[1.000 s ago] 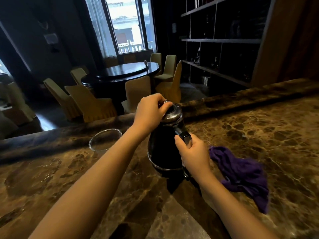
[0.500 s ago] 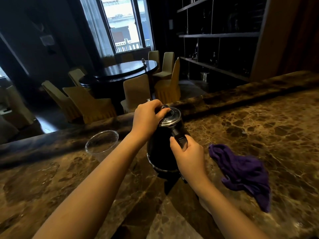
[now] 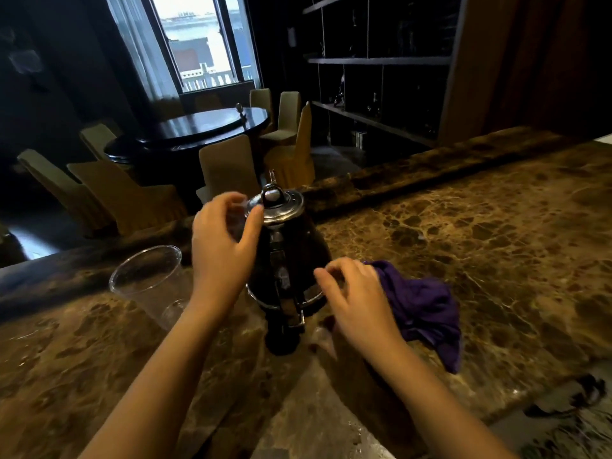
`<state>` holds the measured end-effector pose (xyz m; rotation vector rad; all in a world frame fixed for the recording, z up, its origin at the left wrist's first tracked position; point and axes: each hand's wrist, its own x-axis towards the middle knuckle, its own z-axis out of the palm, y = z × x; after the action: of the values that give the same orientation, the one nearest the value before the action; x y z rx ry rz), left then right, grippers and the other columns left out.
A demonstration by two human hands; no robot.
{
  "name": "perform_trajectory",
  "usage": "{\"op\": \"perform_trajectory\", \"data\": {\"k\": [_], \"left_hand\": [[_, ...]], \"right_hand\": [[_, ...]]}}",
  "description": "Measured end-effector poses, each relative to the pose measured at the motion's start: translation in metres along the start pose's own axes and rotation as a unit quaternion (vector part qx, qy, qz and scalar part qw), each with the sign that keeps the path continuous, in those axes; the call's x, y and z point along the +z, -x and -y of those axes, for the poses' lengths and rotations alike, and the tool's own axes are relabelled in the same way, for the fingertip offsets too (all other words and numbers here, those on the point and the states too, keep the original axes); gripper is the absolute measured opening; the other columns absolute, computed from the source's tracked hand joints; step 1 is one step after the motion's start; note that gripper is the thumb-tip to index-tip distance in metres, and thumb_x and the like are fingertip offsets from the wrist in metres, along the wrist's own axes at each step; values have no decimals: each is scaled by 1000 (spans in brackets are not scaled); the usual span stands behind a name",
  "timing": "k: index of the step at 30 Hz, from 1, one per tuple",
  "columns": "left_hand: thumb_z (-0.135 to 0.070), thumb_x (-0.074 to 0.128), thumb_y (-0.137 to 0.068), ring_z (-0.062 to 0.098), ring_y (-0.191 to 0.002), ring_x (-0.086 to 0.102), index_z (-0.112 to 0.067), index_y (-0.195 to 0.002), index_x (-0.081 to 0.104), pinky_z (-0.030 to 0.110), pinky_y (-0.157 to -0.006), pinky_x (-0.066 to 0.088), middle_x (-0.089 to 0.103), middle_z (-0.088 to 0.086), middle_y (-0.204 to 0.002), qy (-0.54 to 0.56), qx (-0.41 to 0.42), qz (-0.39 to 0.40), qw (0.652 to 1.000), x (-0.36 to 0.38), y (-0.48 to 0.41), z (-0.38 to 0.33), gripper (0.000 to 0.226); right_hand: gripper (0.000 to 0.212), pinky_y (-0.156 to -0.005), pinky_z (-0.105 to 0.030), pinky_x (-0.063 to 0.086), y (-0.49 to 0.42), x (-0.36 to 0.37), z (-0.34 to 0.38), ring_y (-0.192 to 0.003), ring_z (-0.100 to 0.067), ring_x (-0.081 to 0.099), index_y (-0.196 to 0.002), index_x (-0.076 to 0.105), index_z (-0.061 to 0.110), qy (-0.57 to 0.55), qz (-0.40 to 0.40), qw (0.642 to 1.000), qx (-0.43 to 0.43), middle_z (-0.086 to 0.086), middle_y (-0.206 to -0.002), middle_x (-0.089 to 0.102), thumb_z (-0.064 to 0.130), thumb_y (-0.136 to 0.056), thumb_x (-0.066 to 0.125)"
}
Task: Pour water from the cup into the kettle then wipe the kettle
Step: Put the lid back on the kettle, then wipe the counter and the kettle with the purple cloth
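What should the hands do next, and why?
Probably the right hand should pick up the purple cloth right beside it. The kettle has its lid on, the cup looks empty, and neither hand grips anything, so wiping seems next.

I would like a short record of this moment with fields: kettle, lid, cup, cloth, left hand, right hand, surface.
kettle: dark kettle, upright on the counter
lid: silver lid, on the kettle
cup: clear plastic cup, left of the kettle, looks empty
cloth: purple cloth, crumpled, right of the kettle
left hand: left hand, open, beside the lid
right hand: right hand, open, at the cloth's edge
surface: brown marble counter
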<state>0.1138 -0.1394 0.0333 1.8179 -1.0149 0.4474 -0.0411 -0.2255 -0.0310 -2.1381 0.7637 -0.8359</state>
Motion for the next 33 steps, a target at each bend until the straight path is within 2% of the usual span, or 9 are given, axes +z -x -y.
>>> {"op": "perform_trajectory", "data": {"k": [2, 4, 7, 11, 16, 23, 27, 29, 33], "left_hand": [[-49, 57, -80, 14, -95, 54, -28, -107, 49, 28, -77, 46, 55, -3, -102, 17, -21, 33, 999, -2, 30, -3, 36], [-42, 66, -75, 4, -93, 51, -25, -111, 47, 20, -76, 45, 53, -6, -103, 16, -41, 72, 996, 1, 48, -5, 44], [-30, 71, -74, -11, -79, 53, -29, -101, 46, 4, -63, 42, 54, -15, -86, 44, -62, 83, 994, 8, 57, -8, 37], [-24, 66, -79, -16, -78, 55, -26, -99, 52, 1, -62, 41, 59, -14, -83, 84, -92, 60, 990, 10, 59, 2, 24], [-28, 47, -91, 7, -81, 61, -18, -92, 52, 22, -69, 48, 63, -2, -87, 132, -182, 40, 974, 10, 45, 27, 12], [-38, 34, -94, 12, -60, 52, -15, -84, 41, 13, -48, 42, 53, 1, -69, 84, -162, 50, 982, 13, 25, 56, 26], [-49, 33, -90, 11, -56, 53, -21, -81, 44, 9, -45, 41, 53, 0, -65, 100, -161, 61, 980, 11, 19, 61, 31], [-56, 31, -84, 11, -55, 52, -23, -78, 42, 9, -43, 41, 51, -1, -64, 94, -155, 57, 982, 11, 18, 59, 36], [-64, 29, -79, 14, -53, 52, -25, -74, 39, 14, -42, 41, 50, 2, -61, 84, -136, 49, 986, 12, 19, 56, 40]], "right_hand": [[29, -89, -41, 40, 2, -36, -27, -105, -25, 48, -99, 60, 20, 155, -41, 986, 38, -4, -105, 60, 45, -87, 50], [37, -92, -44, 39, 4, -62, -49, -111, -29, 44, -109, 58, 20, 273, -25, 956, 110, -6, -114, 57, 47, -85, 54], [46, -93, -40, 40, 16, -72, -71, -114, -27, 42, -120, 51, 18, 298, 59, 946, 111, -5, -119, 51, 42, -82, 61], [31, -86, -38, 45, 22, -71, -82, -105, -26, 48, -111, 61, 10, 245, 21, 967, 58, -8, -106, 57, 22, -83, 65], [20, -74, -37, 45, 5, -80, -77, -87, -25, 59, -95, 70, 9, 196, -55, 979, 27, -7, -87, 66, 24, -87, 58], [18, -73, -31, 43, -14, -71, -27, -82, -21, 59, -94, 68, 9, 49, -205, 972, -101, -3, -83, 66, 18, -90, 53], [20, -69, -16, 43, -36, -81, 10, -75, -2, 56, -95, 66, 22, -99, -277, 950, -103, 11, -80, 62, 30, -92, 48], [16, -65, -13, 44, -45, -75, 24, -70, 4, 55, -86, 63, 32, -163, -275, 942, -100, 17, -74, 60, 33, -92, 49], [22, -69, -35, 45, -69, -36, 34, -72, -11, 55, -69, 65, 26, -294, -162, 941, 30, 7, -68, 60, 29, -89, 55]]}}
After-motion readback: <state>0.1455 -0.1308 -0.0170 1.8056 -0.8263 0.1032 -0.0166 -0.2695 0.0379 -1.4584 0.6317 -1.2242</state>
